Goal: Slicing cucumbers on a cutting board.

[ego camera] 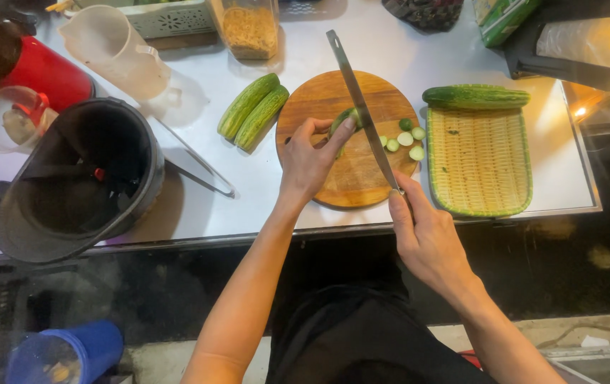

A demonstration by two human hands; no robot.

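On the round wooden cutting board (pixel 319 96), my left hand (pixel 310 158) presses down on a green cucumber (pixel 345 119). My right hand (pixel 422 238) grips the handle of a long knife (pixel 360 107), whose blade lies across the cucumber just right of my left fingertips. Several pale round cucumber slices (pixel 406 138) lie on the board's right side.
Two whole cucumbers (pixel 253 110) lie left of the board. Another cucumber (pixel 475 96) rests at the top of a woven green-rimmed tray (pixel 479 162) on the right. A large dark pot (pixel 77 178), clear pitcher (pixel 116 50), red container (pixel 49 71) and jar (pixel 250 28) stand on the white counter.
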